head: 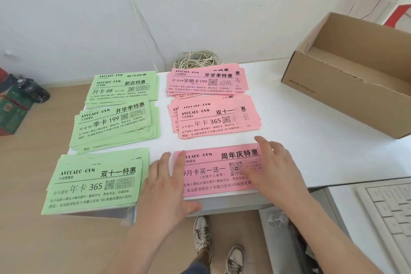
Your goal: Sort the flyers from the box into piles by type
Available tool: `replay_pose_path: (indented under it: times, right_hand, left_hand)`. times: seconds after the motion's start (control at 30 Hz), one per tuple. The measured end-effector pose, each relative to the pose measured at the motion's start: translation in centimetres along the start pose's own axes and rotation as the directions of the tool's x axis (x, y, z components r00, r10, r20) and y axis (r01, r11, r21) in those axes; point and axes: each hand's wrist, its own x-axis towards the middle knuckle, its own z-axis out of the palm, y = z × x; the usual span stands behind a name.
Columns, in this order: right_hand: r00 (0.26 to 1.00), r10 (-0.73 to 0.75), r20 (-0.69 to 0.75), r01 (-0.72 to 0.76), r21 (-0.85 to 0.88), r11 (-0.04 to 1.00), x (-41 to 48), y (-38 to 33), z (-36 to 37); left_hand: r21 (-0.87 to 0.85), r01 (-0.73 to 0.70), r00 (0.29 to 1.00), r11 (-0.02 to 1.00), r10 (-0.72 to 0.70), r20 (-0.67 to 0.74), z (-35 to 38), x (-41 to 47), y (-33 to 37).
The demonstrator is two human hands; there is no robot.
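Hands frame the near pile of pink paper flyers in the head view. Your left hand lies flat on its left end and your right hand flat on its right end; neither grip pinches anything, and the fingers are straight and spread. That pile sits at the front edge of the white worktop. A middle pink pile and a far pink pile lie behind it, and a column of three green paper piles lies to the left. The brown cardboard box stands well apart at the right. What shows of its inside looks empty, so sorting seems nearly finished. To square this stack well, press lightly and push both ends inward together. Then tap the long edges so no sheet overhangs the front. Keep it apart from the green pile beside your left hand.
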Motion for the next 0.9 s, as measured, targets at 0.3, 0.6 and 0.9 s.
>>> replay_pose_path:
  times: [0.3, 0.6, 0.9]
  right_hand:
    - [0.812, -0.340, 0.474, 0.509, -0.292, 0.809, 2.8, -0.8, -1.5]
    - [0.794, -0.447, 0.411, 0.586, -0.327, 0.741, 3.4, -0.8, -1.0]
    - [0.813, -0.367, 0.453, 0.515, -0.265, 0.815, 2.7, 0.8, -1.7]
  left_hand:
    - [0.130, -0.326, 0.938, 0.936, 0.303, 0.168, -0.2, 5.2, 1.7]
    - [0.180, -0.384, 0.923, 0.906, 0.375, 0.081, -0.2, 4.8, 1.5]
    - [0.089, -0.373, 0.926, 0.924, 0.363, 0.107, 0.1, 4.5, 0.8]
